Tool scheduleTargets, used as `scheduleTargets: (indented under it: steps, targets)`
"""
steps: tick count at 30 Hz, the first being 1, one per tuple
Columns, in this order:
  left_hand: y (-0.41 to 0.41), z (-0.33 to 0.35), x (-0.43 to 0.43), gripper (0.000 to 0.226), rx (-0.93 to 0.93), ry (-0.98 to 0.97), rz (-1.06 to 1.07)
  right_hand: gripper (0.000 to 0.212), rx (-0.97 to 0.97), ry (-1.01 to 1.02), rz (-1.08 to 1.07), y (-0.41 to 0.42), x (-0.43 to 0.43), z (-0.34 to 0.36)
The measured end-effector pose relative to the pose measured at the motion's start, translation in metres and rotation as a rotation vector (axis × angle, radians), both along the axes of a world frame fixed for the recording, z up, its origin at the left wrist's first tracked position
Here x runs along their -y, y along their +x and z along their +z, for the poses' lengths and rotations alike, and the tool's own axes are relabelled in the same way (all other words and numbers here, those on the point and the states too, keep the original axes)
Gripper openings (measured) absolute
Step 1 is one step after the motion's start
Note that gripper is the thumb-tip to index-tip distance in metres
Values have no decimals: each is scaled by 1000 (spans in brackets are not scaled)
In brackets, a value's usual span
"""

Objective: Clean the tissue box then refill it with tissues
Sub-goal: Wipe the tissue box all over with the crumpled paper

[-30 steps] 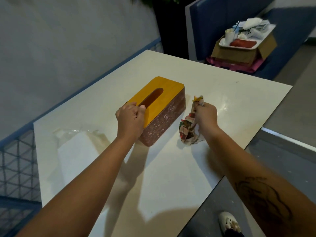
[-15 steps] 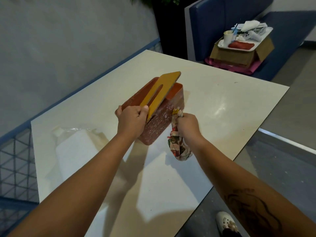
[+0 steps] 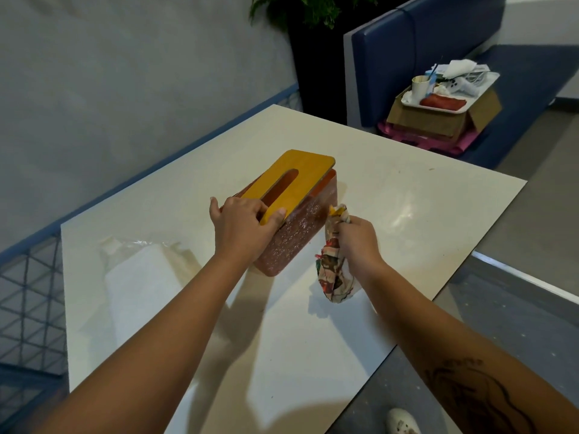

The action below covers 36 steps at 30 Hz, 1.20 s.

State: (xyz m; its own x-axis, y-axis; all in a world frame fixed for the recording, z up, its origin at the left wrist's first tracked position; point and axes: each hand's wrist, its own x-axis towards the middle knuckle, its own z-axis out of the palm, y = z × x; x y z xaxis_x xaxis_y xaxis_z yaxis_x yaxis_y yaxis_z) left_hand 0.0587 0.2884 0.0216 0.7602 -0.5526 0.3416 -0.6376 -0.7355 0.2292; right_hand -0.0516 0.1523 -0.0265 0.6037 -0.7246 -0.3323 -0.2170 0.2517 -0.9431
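Observation:
A reddish speckled tissue box (image 3: 294, 236) stands on the white table (image 3: 407, 214). Its yellow slotted lid (image 3: 291, 186) sits loose on top, shifted toward the far side, with the near end raised. My left hand (image 3: 242, 228) grips the lid's near edge, thumb on top. My right hand (image 3: 357, 241) holds a bunched patterned cloth (image 3: 333, 274) just right of the box; the cloth's top end touches the box's right side. A pack of white tissues in clear plastic (image 3: 141, 277) lies on the table to the left.
A blue bench (image 3: 438, 51) stands beyond the table's far edge, bearing a cardboard box (image 3: 445, 117) with a tray of clutter (image 3: 451, 89). A potted plant (image 3: 313, 14) stands in the corner. A blue mesh railing (image 3: 28, 296) runs along the left.
The lid was flat on the box, then my left hand tilted it up steeply; now it lies lower and slid toward the far side. My right hand brought the cloth up to the box.

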Motion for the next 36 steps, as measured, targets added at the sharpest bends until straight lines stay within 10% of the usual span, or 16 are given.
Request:
scheduleTargets:
  steps: [36]
  targets:
    - [6, 2, 2, 51, 21, -18, 93, 19, 144, -137, 122, 13, 55, 5]
